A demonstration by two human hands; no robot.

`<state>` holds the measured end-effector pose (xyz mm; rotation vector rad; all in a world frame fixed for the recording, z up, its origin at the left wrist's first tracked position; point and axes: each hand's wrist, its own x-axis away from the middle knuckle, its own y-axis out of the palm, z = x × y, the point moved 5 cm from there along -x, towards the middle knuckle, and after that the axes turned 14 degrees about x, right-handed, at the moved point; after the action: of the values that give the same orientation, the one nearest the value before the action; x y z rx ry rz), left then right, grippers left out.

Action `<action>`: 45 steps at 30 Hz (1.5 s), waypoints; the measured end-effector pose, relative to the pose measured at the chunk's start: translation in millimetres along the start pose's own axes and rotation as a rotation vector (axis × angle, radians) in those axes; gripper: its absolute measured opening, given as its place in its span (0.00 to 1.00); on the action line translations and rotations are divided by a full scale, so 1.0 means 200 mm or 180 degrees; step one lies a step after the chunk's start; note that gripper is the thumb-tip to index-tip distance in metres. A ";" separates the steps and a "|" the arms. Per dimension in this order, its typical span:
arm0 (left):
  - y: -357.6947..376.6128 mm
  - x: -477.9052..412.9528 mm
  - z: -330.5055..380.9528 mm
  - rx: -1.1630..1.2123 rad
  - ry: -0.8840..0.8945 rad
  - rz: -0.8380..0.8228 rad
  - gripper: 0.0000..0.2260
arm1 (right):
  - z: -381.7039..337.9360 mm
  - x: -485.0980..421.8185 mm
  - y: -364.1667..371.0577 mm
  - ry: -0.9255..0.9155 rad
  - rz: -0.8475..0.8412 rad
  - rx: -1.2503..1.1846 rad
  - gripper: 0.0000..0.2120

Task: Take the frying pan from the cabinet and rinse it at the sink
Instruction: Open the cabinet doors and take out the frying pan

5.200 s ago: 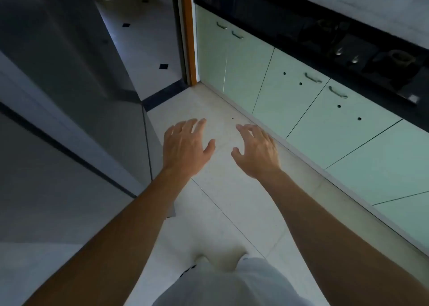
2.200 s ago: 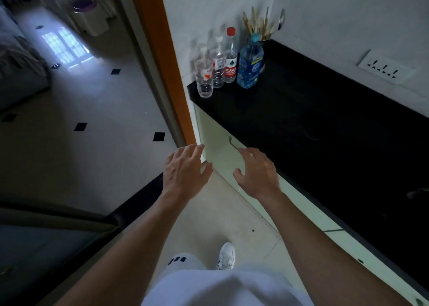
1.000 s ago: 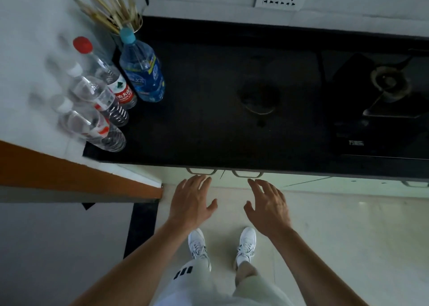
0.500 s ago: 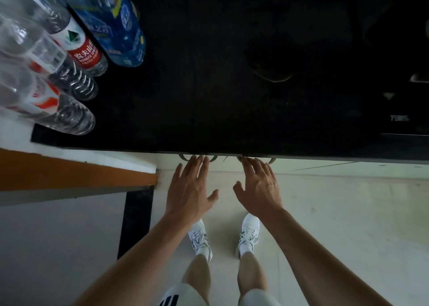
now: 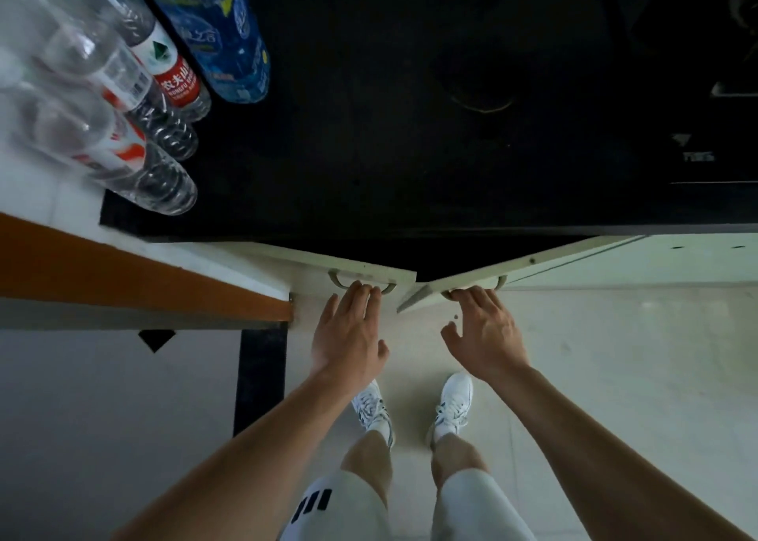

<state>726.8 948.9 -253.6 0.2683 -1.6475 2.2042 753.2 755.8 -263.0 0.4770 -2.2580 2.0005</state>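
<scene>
Pale green cabinet (image 5: 311,262), 2 doors (image 5: 465,286) ajar, dark inside

A black countertop (image 5: 410,151) fills the far half of the scene, dim and nearly without reflection; the edge of a hob (image 5: 722,89) shows faintly at its far right. Beneath its near edge, a left cabinet door (image 5: 328,263) and a right cabinet door (image 5: 533,266), both pale green, stand swung partly open, each with a curved handle. The near floor (image 5: 615,376) is pale, glossy tile in soft, muted light. At left, an orange-brown door frame (image 5: 123,270) runs beside a white wall (image 5: 24,179). A dark threshold strip (image 5: 258,376) borders greyer flooring with a black diamond inset (image 5: 156,339).
</scene>
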 end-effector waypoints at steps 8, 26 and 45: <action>0.13 0.34 -0.03 -0.0437 0.0072 -0.0223 0.40 | 0.14 0.34 0.04 -0.0173 -0.0216 0.0254 0.20; 0.25 0.86 -0.15 0.1054 -0.1916 0.0633 0.33 | 0.57 0.98 0.10 0.1447 0.0019 -0.0428 0.25; 0.32 0.74 -0.18 -0.0365 -0.1062 -0.0781 0.36 | 0.44 0.85 0.24 0.0539 -0.0533 0.1639 0.42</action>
<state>567.6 994.2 -266.0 0.7978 -1.7901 1.9517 590.8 644.3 -275.7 0.4893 -1.5398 2.4143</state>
